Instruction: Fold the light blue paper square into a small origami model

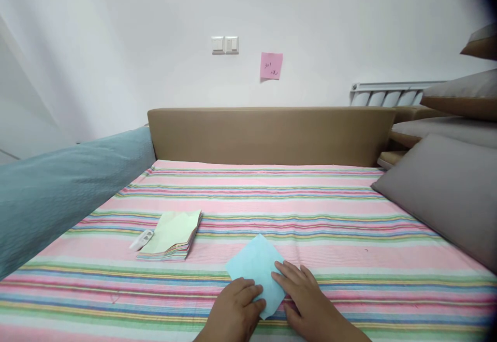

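A light blue sheet of paper (258, 264) lies on the striped cloth, turned so that one corner points away from me; its lower end looks folded. Along its lower left edge, my left hand (237, 308) has its fingers curled, with the fingertips and thumb closed on the paper. Stretched-out fingers of my right hand (305, 298) rest on the right edge of the sheet, with the thumb apart and lower down. Part of the lower paper is hidden under the hands.
A stack of coloured paper (174, 233) lies to the left, beside a small white correction-tape-like object (142, 239). Blue fabric covers the left armrest (77, 176). Grey cushions (446, 192) pile up at right. A brown backrest (267, 136) stands behind the striped cloth (330, 207).
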Tool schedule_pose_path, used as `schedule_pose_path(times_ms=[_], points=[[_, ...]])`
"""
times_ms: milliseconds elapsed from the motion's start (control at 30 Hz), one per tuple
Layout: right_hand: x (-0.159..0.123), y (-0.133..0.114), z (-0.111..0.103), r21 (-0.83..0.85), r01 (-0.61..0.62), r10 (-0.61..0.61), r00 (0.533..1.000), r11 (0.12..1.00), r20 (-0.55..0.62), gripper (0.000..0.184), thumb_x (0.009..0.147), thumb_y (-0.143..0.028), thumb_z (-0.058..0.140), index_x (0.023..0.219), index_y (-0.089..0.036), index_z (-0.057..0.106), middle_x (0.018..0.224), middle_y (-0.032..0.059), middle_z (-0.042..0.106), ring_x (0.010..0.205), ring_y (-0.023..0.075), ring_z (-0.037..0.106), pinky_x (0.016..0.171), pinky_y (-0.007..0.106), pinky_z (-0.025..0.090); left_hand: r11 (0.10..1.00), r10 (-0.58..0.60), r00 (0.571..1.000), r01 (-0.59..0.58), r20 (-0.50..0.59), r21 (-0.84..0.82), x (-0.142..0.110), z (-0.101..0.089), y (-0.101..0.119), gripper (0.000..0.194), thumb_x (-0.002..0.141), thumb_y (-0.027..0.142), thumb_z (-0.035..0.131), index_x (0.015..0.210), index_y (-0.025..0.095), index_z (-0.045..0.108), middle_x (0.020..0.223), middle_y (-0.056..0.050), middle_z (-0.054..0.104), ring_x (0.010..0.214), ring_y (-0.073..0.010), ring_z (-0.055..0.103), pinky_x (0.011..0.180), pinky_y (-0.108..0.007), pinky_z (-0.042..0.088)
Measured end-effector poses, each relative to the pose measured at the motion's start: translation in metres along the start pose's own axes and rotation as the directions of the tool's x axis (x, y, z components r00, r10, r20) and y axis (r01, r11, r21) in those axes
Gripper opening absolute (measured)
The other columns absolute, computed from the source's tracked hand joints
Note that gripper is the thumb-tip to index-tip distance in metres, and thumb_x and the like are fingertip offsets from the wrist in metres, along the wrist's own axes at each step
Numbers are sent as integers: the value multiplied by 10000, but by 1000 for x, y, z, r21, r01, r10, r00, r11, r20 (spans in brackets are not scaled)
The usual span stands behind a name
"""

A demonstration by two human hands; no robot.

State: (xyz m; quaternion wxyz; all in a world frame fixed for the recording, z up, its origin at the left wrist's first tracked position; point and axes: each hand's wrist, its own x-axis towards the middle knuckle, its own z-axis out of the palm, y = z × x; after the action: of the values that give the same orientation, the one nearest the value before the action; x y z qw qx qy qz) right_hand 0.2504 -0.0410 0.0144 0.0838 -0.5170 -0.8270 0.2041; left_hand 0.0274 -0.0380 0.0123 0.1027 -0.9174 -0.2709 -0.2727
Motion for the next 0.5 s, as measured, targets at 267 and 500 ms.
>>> schedule_pose_path(times_ms=[267,500], points=[[-1,1,-2,-15,-2,1,1000,1000,-17,632,729,-202,430,1351,-300,379,1474,-3,241,1360,248,188,1101,526,91,1000,-12,999,11,-35,-24,-1,1,-2,166,834,207,498,926,227,636,979,-31,697,888,-196,655,814,-329,536],[-1,2,-4,-16,1,-2,1000,1000,-26,611,733,-220,433,1337,-305,401,1467,-6,262,1359,249,193,1100,530,80,997,-75,997,74,-28,-37,-3,0,-2,220,808,152,469,899,237,651,982,-27,693,902,-195,642,833,-355,525]])
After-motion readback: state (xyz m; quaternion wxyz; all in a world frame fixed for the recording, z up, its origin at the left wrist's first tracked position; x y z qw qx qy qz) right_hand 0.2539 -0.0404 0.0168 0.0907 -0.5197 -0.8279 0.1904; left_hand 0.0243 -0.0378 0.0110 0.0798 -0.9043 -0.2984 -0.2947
